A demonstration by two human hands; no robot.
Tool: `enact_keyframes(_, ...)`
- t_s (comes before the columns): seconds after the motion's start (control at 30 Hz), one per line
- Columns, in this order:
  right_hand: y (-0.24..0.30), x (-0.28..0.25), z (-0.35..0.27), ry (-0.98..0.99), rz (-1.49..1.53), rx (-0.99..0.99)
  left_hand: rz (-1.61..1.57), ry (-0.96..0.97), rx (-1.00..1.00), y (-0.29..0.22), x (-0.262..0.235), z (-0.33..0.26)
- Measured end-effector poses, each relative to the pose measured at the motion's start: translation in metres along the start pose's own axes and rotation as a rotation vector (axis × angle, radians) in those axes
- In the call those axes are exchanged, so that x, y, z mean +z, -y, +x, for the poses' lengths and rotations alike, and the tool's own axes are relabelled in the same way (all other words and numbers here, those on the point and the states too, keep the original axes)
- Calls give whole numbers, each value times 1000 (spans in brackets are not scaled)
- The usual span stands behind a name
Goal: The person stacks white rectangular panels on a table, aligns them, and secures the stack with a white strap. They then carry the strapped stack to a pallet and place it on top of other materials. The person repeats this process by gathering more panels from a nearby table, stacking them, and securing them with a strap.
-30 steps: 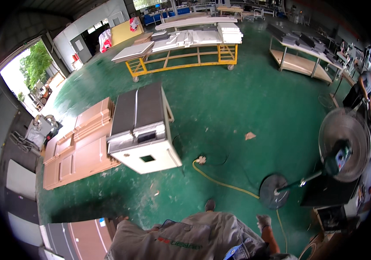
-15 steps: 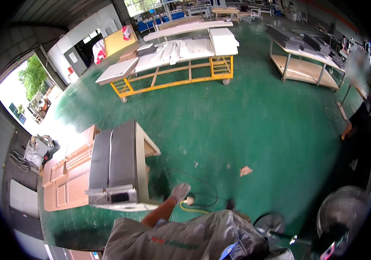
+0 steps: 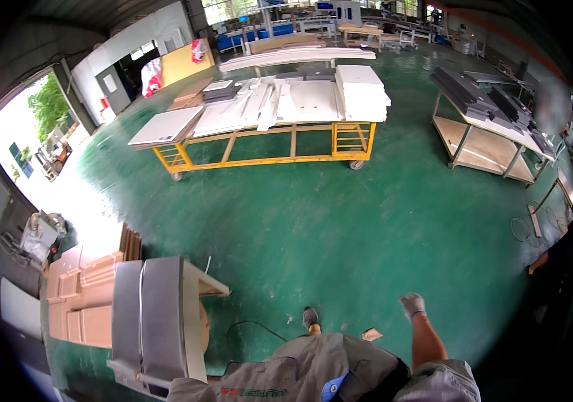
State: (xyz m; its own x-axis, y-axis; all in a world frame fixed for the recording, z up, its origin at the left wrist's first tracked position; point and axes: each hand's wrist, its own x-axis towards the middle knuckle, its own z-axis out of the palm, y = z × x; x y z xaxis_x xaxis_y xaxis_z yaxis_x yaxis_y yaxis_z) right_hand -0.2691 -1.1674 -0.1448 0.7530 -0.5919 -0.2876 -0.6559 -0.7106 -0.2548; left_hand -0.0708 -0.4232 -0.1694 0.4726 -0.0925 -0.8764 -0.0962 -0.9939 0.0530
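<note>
My right hand (image 3: 412, 305), in a pale grey glove, hangs over the green floor in front of me, to the right. Its fingers look loosely apart, and I see nothing in them. Nearest to it on the floor is a torn brown scrap (image 3: 371, 333). My left hand is out of sight. To the left stands a box-like unit with dark grey panels (image 3: 160, 315), a pale strap (image 3: 142, 315) across it and a white edge. A dark cable (image 3: 256, 323) curves over the floor beside it. One of my shoes (image 3: 310, 316) shows ahead of my body.
Ahead stands a yellow wheeled cart (image 3: 260, 159) loaded with white panels (image 3: 360, 90). A table with dark strips (image 3: 461, 90) is at the far right. Brown boards (image 3: 92, 295) are stacked at left. Another person's arm (image 3: 538, 262) shows at the right edge.
My left hand, formerly low beside the grey unit near a yellow hose, has left the view. My right hand has come in at the right. The cart appears closer; the standing fan is out of view.
</note>
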Motion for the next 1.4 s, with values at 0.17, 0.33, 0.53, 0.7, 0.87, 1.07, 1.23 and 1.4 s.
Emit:
enact_keyframes(0.17,163,-20,68,174,517,209,214,-200,97,-58,-182,109)
enact_keyframes(0.33,154,25,137,571,394,375,-148,-681,589,-244,-469,176)
enact_keyframes(0.53,178,-11,287,555,681,1071,-768,-673,587,-334,-616,224)
enact_keyframes(0.7,189,-52,542,540,326,330,-129,-468,515,-271,-598,336)
enact_keyframes(0.87,367,-171,818,324,-29,46,-229,-76,-56,-198,-589,343)
enact_keyframes(1.07,615,-245,964,120,464,-85,85,-179,65,-153,-687,443)
enact_keyframes(1.23,702,-239,1029,275,103,-253,-93,-357,201,-228,-917,567)
enact_keyframes(1.4,758,-263,1084,108,353,-29,-339,-672,384,-309,-1166,639)
